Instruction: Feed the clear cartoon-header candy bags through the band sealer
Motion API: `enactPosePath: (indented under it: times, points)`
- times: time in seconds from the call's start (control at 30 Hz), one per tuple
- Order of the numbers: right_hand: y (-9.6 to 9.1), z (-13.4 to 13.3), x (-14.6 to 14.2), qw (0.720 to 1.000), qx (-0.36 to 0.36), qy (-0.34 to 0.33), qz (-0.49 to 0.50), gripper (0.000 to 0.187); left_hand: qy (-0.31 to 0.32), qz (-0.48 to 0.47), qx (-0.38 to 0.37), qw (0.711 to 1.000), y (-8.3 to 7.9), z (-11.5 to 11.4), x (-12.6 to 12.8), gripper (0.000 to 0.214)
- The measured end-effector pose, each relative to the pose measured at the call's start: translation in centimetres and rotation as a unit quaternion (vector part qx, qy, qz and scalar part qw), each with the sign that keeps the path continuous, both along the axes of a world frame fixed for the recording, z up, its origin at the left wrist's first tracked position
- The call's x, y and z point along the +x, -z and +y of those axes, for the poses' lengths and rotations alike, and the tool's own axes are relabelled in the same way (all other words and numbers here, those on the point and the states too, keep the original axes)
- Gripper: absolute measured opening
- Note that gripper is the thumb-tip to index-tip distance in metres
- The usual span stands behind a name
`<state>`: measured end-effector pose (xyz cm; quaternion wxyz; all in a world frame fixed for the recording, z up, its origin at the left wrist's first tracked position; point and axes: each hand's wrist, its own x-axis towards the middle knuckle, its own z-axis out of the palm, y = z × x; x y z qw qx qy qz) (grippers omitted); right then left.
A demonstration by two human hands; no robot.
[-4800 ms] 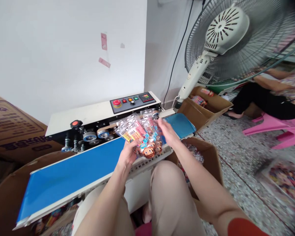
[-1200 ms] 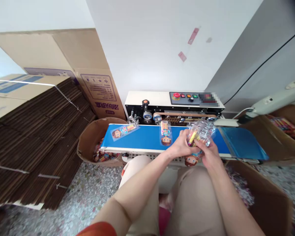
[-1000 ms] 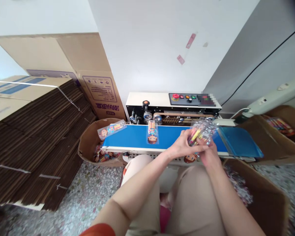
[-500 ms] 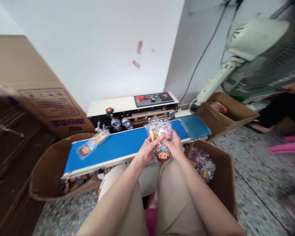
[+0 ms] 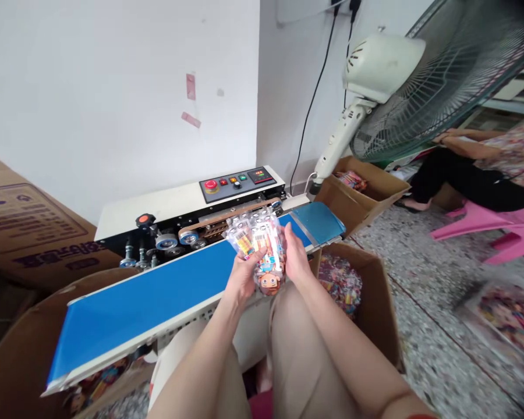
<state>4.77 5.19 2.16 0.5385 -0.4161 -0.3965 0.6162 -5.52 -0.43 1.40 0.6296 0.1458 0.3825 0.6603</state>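
Blue conveyor belt (image 5: 148,308) ran slantwise along the front of a white machine (image 5: 131,209), its control panel (image 5: 227,187) carrying a red button and lit display. Plain white wall (image 5: 113,87) behind, two scraps of pink tape (image 5: 191,87) on it. Fan (image 5: 384,67) stood at upper right, an open carton (image 5: 367,201) below; farther over, a person (image 5: 521,145) sat on a pink stool (image 5: 489,233) above speckled floor (image 5: 419,279). Clear packets (image 5: 269,262) were held fanned at the belt's near edge, above the wearer's knees. Of the hands, the left hand (image 5: 242,273) was closed on their lower left side, thumb across the front; the right hand (image 5: 296,253) lay along their right edge, fingers nearly straight, whether gripping I could not tell. Overlap and glare hid the packet count. Seated person cut off by the frame; printed box (image 5: 30,215) cropped at left; bagged goods (image 5: 510,314) at far right blurred.
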Motion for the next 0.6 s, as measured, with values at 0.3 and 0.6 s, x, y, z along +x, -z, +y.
enactPosePath:
  times: [0.3, 0.6]
  points:
    - [2.3, 2.9, 2.1, 0.987, 0.085, 0.108, -0.079, 0.036, -0.019, -0.01, -0.016, 1.0, 0.4, 0.6, -0.3, 0.05]
    - [4.3, 14.4, 7.0, 0.866, 0.108, 0.128, -0.471, 0.028, -0.019, -0.002, -0.035, 0.999, 0.5, 0.7, -0.9, 0.047]
